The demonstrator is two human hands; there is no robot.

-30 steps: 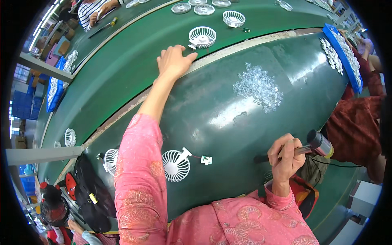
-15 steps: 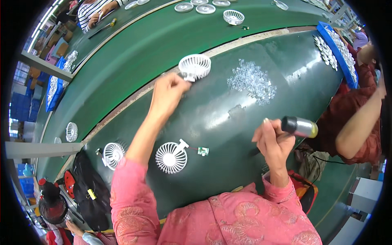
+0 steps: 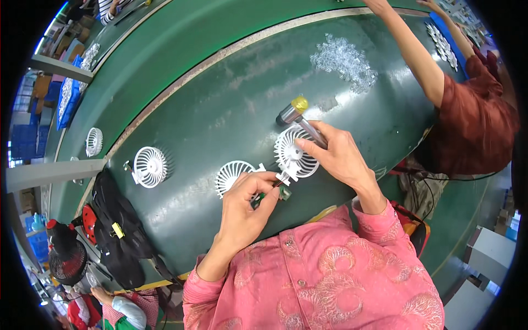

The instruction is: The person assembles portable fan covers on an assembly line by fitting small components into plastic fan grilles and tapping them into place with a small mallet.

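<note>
My left hand (image 3: 246, 208) has its thumb and fingers closed at the neck of a white slatted fan housing (image 3: 295, 152) in front of me. My right hand (image 3: 342, 155) grips a mallet (image 3: 290, 113) with a yellow and a dark face, its handle running under my fingers. The right thumb lies over the housing. Just left, a second white fan housing (image 3: 234, 175) is partly covered by my left hand. A small green circuit board (image 3: 284, 192) shows beside my left fingertips. What exactly the left fingertips pinch is partly hidden.
A heap of small clear pieces (image 3: 346, 61) lies at the far side of the table. Another fan housing (image 3: 149, 166) sits left, near a metal post (image 3: 55, 175). A co-worker's arm (image 3: 412, 52) reaches across at the far right. A black bag (image 3: 118, 231) hangs at the left edge.
My left hand has come back from the far table edge with a fan housing, now in front of me. My right hand has brought the mallet left over it. The co-worker's arm has reached forward.
</note>
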